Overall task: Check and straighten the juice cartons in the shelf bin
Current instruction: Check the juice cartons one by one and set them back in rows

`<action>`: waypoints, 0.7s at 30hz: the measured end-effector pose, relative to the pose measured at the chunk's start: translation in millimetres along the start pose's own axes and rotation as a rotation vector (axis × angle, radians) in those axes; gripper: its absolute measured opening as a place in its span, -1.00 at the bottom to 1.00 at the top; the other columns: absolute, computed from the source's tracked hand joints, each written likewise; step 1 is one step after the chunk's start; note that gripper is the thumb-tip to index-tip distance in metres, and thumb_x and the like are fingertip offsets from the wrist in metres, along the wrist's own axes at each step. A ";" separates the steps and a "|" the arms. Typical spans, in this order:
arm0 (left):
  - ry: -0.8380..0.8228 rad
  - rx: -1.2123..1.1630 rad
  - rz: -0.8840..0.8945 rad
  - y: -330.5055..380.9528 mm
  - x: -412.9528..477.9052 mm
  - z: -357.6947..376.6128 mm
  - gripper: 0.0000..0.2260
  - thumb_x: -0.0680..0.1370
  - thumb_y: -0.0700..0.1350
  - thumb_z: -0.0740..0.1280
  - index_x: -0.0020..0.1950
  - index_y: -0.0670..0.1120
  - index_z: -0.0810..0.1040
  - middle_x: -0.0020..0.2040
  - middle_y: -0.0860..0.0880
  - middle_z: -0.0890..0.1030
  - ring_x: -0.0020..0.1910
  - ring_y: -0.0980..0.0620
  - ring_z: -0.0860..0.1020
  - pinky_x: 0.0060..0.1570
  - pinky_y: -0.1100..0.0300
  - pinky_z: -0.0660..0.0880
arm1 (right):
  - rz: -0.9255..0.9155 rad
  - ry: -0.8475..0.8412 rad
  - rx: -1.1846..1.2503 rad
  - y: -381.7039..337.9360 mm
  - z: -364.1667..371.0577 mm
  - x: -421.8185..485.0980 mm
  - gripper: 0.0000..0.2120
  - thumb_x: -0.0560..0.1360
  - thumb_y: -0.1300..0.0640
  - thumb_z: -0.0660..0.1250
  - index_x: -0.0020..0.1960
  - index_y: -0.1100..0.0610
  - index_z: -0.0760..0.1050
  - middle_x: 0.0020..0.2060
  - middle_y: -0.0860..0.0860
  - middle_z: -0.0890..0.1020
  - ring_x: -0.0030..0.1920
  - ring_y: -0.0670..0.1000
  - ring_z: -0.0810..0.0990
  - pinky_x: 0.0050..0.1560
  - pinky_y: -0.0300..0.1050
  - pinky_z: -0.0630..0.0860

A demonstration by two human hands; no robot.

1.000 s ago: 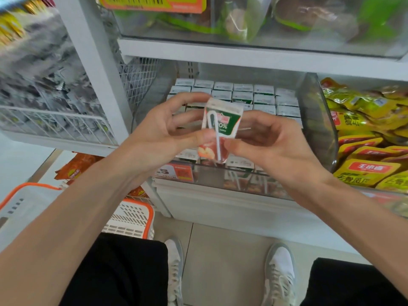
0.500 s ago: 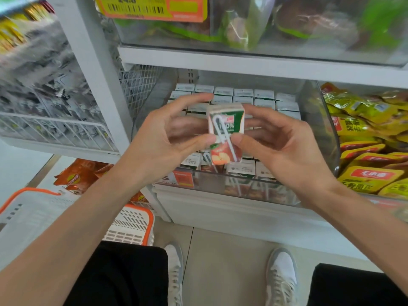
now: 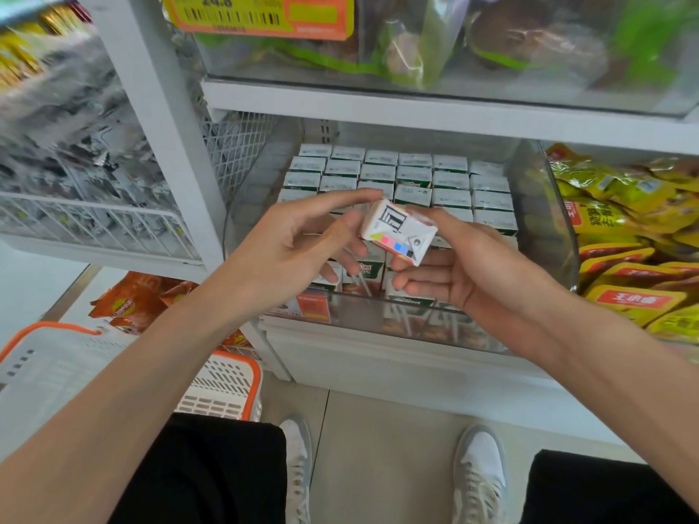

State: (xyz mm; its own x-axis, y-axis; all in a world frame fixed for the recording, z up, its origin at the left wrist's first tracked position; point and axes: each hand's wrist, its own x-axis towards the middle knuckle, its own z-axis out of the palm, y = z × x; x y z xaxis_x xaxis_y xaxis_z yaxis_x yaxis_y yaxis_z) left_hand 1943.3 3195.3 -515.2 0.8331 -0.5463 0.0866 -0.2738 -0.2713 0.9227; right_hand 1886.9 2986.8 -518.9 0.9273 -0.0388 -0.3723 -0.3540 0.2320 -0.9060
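Shelf (image 3: 435, 122), clear bin (image 3: 544, 221) of cartons (image 3: 412, 179).

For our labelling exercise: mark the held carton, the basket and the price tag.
held carton (image 3: 397, 230), head view, printed end face.
basket (image 3: 219, 391), head view, slotted white side.
price tag (image 3: 227, 18), head view, barcode area.

Tilted juice carton (image 3: 398, 231) between left hand (image 3: 299, 242), right hand (image 3: 467, 272)
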 end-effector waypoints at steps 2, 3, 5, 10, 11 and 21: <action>0.009 -0.018 0.001 0.3 -0.6 -0.7 -0.66 0.69 0.01 0.23 0.46 0.08 0.56 0.11 -0.03 0.75 -0.06 -0.03 0.75 -0.06 -0.01 0.70 | -0.028 -0.012 -0.010 0.8 -0.2 0.4 -0.73 0.62 -0.02 0.42 0.23 0.10 0.65 -0.09 0.20 0.78 -0.19 0.07 0.79 -0.21 -0.19 0.69; 0.011 -0.031 0.005 0.1 -1.0 -1.2 -0.66 0.70 0.01 0.24 0.47 0.11 0.54 0.10 0.01 0.76 -0.02 0.01 0.75 -0.06 0.02 0.70 | -0.057 -0.017 -0.027 1.8 -0.3 0.4 -0.74 0.62 0.00 0.43 0.26 0.05 0.62 -0.06 0.17 0.79 -0.14 0.07 0.79 -0.18 -0.19 0.69; 0.019 -0.073 0.001 -0.9 -1.4 -3.3 -0.56 0.67 0.00 0.32 0.56 0.18 0.42 0.07 0.05 0.77 0.03 0.07 0.74 -0.04 0.23 0.67 | -0.148 -0.019 -0.097 4.1 -0.7 -0.4 -0.72 0.61 0.05 0.46 0.31 -0.05 0.56 -0.03 0.11 0.80 -0.04 0.09 0.80 -0.06 -0.18 0.70; 0.044 -0.039 -0.058 -6.0 1.2 -9.4 -0.27 0.45 -0.06 0.55 0.58 0.16 0.38 0.11 0.15 0.76 0.12 0.23 0.70 0.22 0.39 0.54 | -0.384 0.006 -0.321 7.0 -1.3 -1.2 -0.56 0.56 0.21 0.51 0.36 -0.12 0.55 0.00 0.02 0.77 0.02 0.03 0.78 0.13 -0.14 0.69; 0.042 -0.006 -0.045 -6.2 0.9 -8.8 -0.37 0.46 -0.12 0.57 0.50 0.11 0.49 0.12 0.16 0.75 0.14 0.25 0.69 0.25 0.36 0.55 | -0.415 0.003 -0.370 7.1 -1.8 -0.9 -0.55 0.55 0.23 0.52 0.35 -0.11 0.55 0.01 0.02 0.76 0.02 0.01 0.78 0.12 -0.15 0.68; -0.061 -0.001 -0.046 -15.2 -0.7 -11.1 -0.61 0.47 -0.25 0.58 0.26 -0.03 0.63 0.16 0.14 0.72 0.15 0.23 0.68 0.11 0.34 0.61 | -0.634 -0.045 -0.562 12.0 -5.1 4.8 -0.69 0.50 0.21 0.57 0.20 0.09 0.60 0.07 -0.02 0.74 0.02 -0.06 0.76 0.08 -0.22 0.67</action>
State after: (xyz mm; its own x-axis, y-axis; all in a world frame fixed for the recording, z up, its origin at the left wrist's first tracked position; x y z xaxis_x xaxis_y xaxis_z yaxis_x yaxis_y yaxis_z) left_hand 1952.2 3208.6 -525.1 0.8139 -0.5805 0.0216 -0.2358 -0.2962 0.9256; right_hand 1886.4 2984.4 -532.6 0.9706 0.0433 0.2370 0.2374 -0.3389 -0.9104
